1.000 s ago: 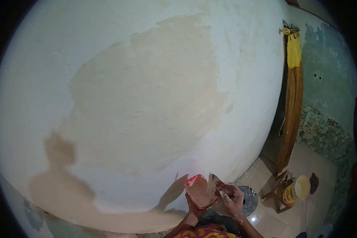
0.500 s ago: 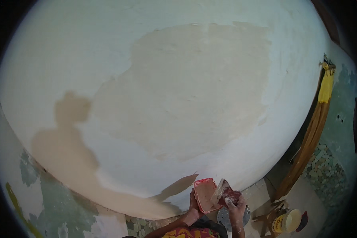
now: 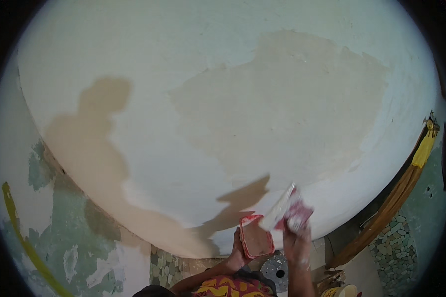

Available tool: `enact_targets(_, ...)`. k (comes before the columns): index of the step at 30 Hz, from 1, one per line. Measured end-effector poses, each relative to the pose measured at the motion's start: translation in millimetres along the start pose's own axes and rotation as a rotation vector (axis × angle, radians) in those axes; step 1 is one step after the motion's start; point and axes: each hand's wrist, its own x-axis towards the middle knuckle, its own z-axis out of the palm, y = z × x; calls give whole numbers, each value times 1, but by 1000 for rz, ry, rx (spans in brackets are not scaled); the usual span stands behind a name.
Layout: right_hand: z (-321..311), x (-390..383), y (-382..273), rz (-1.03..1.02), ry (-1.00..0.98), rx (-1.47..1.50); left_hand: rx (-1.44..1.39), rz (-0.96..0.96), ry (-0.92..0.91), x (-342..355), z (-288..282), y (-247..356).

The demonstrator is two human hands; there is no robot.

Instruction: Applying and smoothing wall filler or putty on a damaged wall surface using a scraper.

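Note:
My left hand [image 3: 238,256] grips the left side of a red rectangular tub [image 3: 271,251]. Pale pinkish-beige putty [image 3: 258,237] lies inside it. Just above and to the right, my right hand [image 3: 297,241] is closed round a wide putty knife [image 3: 281,210] with a dark red handle part. Whitish paste smears its blade, which is tilted and blurred by motion. Ahead stands a white wall [image 3: 173,183] bearing a large damp-looking beige patch [image 3: 292,109].
A brown wooden post [image 3: 381,222] with a yellow wrap leans at the right. Low at the right edge sits a white and yellow bucket [image 3: 349,291]. A grey speckled disc [image 3: 275,272] lies below the tub. Green peeling paint [image 3: 104,247] covers the wall at left.
The putty knife has risen away from the tub toward the wall, carried by my right hand. The tub stays in my left hand. The view has shifted, so the wall patch appears farther right.

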Motion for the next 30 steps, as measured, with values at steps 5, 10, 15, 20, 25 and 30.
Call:
enact_targets(5,138,100,-37,-733,-310,-537,22,76,80,-23,8,16)
enact_targets(10,256,171,-81,-1844,-569,-1015,-50,48,-37,-19,-6,16)
enact_targets(15,267,159,-35,-1886,-535,-1667,-107,151,-11,-45,-14,25)
enact_targets(20,233,133,-18,-1745,-580,-1711,-39,137,39,-65,-23,36)
enact_targets(25,273,140,-77,-1824,-517,-1538,-3,162,68,-77,-21,41)
enact_targets(30,263,138,-65,-1697,-584,-1651,-40,136,-33,-78,-34,46)
